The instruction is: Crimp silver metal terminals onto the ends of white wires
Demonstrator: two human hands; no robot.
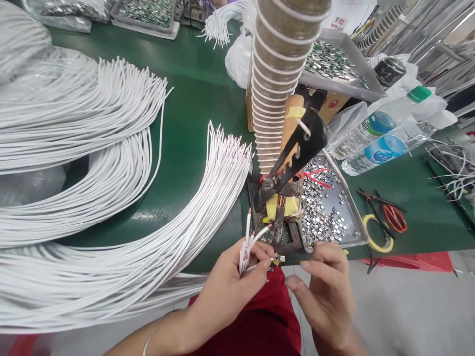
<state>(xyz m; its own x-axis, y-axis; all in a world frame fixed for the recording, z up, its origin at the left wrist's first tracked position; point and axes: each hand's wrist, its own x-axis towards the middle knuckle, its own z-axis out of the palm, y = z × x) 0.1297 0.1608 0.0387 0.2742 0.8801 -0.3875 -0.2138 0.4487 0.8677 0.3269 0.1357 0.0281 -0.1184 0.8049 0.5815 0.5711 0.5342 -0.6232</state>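
Note:
My left hand (237,282) is closed around several white cables (245,249) whose stripped ends fan out. Between its thumb and forefinger one cable points right, with a small metal-ended connector (277,258) at its tip. To the right of that connector is my right hand (326,291), thumb and fingers apart, with nothing visible in it. Just beyond the connector, a soldering iron (278,230) points tip-down in a black notched bracket (297,153) with a wooden handle (293,118). A metal tray (351,212) of loose small connectors (319,217) stands to its right.
A ribbed hose (282,64) rises behind the iron. Large bundles of white cable (208,198) cover the left of the green table (193,89). On the right are water bottles (382,148), red-handled pliers (393,217) and yellow tape (386,244). Another connector tray (363,69) sits behind.

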